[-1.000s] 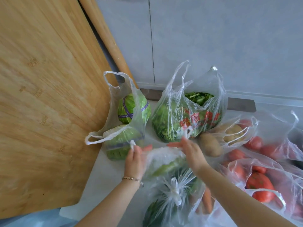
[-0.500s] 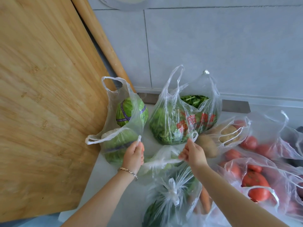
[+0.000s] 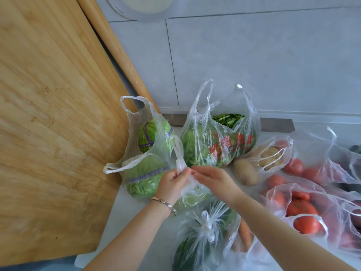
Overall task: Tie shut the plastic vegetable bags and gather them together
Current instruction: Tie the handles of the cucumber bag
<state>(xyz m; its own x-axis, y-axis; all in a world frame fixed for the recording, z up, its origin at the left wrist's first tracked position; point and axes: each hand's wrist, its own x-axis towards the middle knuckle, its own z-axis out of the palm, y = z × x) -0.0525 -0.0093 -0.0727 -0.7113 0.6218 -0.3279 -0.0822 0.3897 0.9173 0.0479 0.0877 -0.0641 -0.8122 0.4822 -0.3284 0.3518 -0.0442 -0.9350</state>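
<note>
One bag is plainly finished: the near bag, with dark greens inside, has its handles knotted into a white bow on top. The work in hand is the small bag of pale greens, which lies in the middle of the counter, just beyond the tied one. The left hand grips one of its handles, whose loop stands up above the fingers. The right hand comes in from the right with bent fingertips meeting the plastic at the same spot; whether it is pinching the other handle I cannot tell. By my reading the knot is being formed but is not yet pulled closed.

The rest is still to do (and it is most of the job). The cabbage bag at far left, against the wooden board, gapes with both handles loose. The leafy-greens bag with red print stands open beside it. To the right, the potato bag is open, with one potato lying outside it, and the tomato bags are untied too. Nothing is gathered yet; the bags sit spread across the counter.
</note>
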